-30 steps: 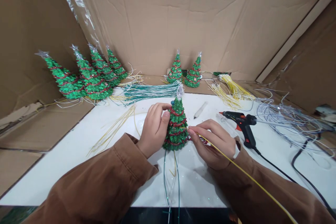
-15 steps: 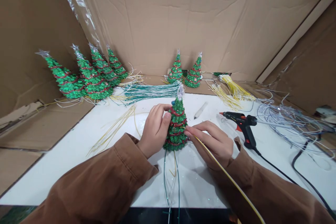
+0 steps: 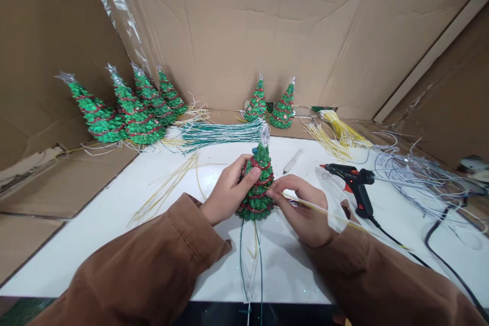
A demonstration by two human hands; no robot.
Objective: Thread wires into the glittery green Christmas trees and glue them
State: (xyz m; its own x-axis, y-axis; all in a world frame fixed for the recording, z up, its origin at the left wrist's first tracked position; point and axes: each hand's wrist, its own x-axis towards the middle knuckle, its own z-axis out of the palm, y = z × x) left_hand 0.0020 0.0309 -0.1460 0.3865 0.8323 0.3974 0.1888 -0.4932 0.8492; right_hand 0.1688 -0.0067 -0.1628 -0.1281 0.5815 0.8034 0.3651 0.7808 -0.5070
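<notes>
Head view: a bench scene, with clock positions being read from the decorated tree at the centre. At 6 o'clock, slender green wires (image 3: 262,267) are trailing from its base over the near edge of a smooth white tabletop (image 3: 294,275), which is showing scattered glitter. Matte brown cloth sleeves (image 3: 148,260) are entering at 7 and 5. The left hand (image 3: 228,188) is curving partly closed around the 9 o'clock flank of the conical tree (image 3: 264,175), whose crinkled green tiers are carrying red garland and a clear faceted tip. At 4, the right hand (image 3: 305,209) is pinching, thumb against fingertips, a thin, motion-blurred yellow wire (image 3: 317,207) beside the foliage.

Farther out, straight yellow strands (image 3: 168,186) are lying at 9, a translucent tube (image 3: 293,161) at 2, and a black plastic glue gun (image 3: 362,188) with an orange nozzle at 3, before springy pale wire coils (image 3: 408,168). Bundled green strands (image 3: 221,132) are spreading at 11, yellow ones (image 3: 342,130) at 2. Beyond, four similar trees (image 3: 139,125) are standing at 10, two more (image 3: 282,112) near 12. Creased brown cardboard walls (image 3: 244,25) are enclosing everything.
</notes>
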